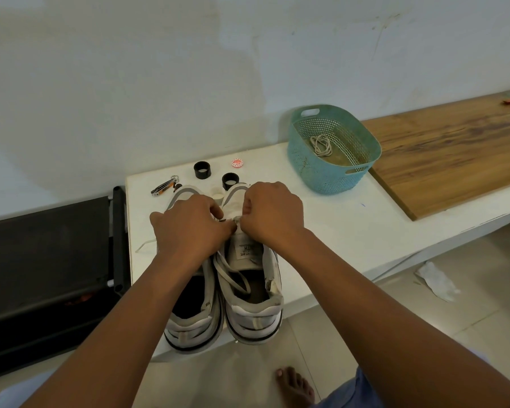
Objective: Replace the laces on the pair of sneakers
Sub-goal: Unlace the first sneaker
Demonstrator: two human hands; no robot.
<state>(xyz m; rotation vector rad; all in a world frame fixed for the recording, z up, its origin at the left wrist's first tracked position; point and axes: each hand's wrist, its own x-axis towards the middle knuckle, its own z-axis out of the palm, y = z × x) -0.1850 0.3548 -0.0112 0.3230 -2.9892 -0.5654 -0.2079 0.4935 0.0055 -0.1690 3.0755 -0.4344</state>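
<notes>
Both hands — left hand (189, 228), right hand (273, 214) — pinch the lace (231, 276) at the right sneaker (255, 316) eyelets; next, thread it onward.

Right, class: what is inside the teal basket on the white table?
Inside the teal basket lies one coiled, pale lace on its floor. The near wall hides the part of the floor closest to the person, so anything lying there cannot be seen.
</notes>
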